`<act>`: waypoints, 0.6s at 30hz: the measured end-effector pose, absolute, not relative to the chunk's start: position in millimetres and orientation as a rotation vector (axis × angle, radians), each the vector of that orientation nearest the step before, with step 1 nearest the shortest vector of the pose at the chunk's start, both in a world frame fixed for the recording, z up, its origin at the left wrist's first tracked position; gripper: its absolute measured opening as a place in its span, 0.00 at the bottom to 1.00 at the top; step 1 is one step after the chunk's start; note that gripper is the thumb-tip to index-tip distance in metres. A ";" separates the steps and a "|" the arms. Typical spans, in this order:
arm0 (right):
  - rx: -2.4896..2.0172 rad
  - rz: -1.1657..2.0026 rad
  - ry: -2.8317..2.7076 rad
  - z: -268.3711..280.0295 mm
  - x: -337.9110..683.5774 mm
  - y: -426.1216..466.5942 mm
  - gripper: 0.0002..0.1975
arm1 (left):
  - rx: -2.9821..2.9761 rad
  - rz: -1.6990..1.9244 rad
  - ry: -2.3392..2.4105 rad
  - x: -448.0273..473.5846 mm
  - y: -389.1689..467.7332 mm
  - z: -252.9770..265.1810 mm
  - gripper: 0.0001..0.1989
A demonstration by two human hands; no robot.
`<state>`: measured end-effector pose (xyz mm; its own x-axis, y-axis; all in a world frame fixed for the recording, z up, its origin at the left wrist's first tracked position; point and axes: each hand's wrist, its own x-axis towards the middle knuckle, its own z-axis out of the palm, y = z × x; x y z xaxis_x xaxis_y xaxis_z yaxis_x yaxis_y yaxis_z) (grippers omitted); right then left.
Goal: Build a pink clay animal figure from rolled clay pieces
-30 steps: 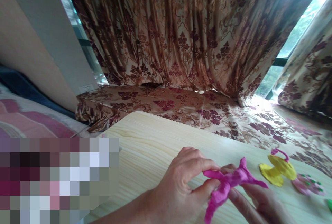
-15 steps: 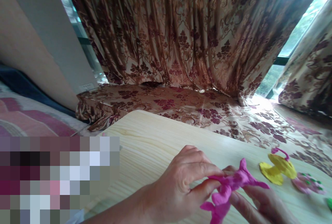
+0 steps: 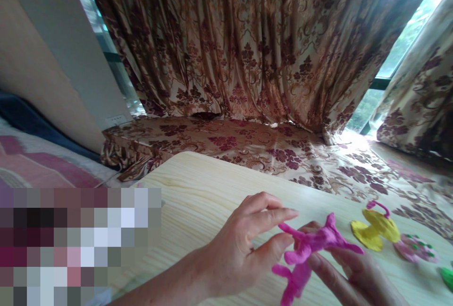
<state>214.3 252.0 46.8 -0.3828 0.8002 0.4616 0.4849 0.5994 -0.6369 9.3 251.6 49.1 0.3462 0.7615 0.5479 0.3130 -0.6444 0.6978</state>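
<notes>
A bright pink modelling-clay figure (image 3: 316,242) with several thin limbs is held above the table at the lower right. My right hand (image 3: 357,275) grips it from behind and below, thumb and fingers on its body; part of that hand is hidden by the figure. At the figure's left side is my left hand (image 3: 253,237), its thumb and forefinger spread apart around a thin limb. The thumb tip is close to that limb; whether it touches I cannot tell.
On the right of the pale wooden table (image 3: 191,197) stand a yellow clay piece (image 3: 380,225) with a pink loop, a pink clay disc (image 3: 410,248) with green dots and a green lump (image 3: 448,276). Behind lies a flower-patterned cloth (image 3: 226,143). Lower left is pixelated.
My left thumb and fingers have parted and let go of the figure's thin limb, which now points up and left. My right hand keeps its hold.
</notes>
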 end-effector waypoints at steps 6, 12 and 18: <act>-0.989 0.393 -2.110 39.1 224.3 263.9 0.10 | 1.944 1.270 1.097 14.8 247.7 53.2 0.08; -0.850 0.240 -2.077 39.4 213.8 264.9 0.12 | 1.827 1.105 1.133 27.5 241.2 53.2 0.05; -0.829 0.244 -2.103 38.6 211.3 261.1 0.16 | 1.721 1.184 1.144 36.3 240.4 45.1 0.03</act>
<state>211.3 261.1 38.6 -0.4276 0.6373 0.6411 0.4734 0.7621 -0.4417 36.3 240.4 45.1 0.1760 0.9411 0.2885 0.2561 -0.3268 0.9097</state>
